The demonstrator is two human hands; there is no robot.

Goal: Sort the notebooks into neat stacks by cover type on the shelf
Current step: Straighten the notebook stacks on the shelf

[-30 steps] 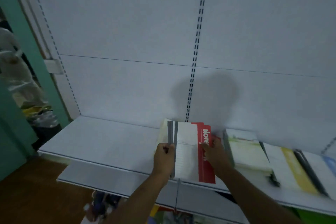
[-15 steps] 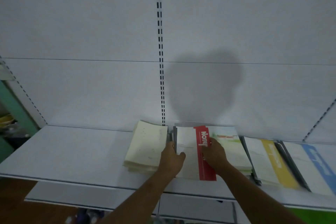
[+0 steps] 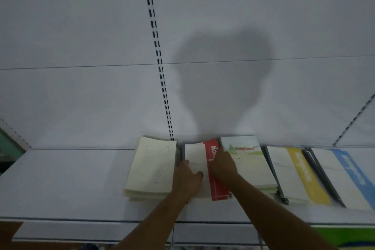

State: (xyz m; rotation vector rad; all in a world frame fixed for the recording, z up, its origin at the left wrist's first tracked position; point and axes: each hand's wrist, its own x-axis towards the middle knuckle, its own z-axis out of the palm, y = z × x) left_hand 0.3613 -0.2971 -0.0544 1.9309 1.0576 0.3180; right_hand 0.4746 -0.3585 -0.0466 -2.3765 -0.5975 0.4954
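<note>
Evidently thin, floppy red-striped notebook [image 3: 205, 168]: left hand [image 3: 187, 180] and right hand [image 3: 222, 166] press flat, fingers straight; better gripped along edges.

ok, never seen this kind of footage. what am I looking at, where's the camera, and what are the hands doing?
There is no robot here: a person wears a wide-angle camera on the head, so you look forward and down along their own arms at a white shelf with a white back panel behind it.

Notebooks lie in a row on the shelf. From the left: a cream stack, a red-striped notebook, a landscape-cover stack, a yellow-striped notebook and a blue-striped notebook.

The left hand rests on the white part of the red-striped notebook, fingers at its left edge beside the cream stack. The right hand lies over its red stripe, next to the landscape covers. Whether either hand actually grips the notebook is hard to tell. The dark shape on the back panel is the person's shadow.
</note>
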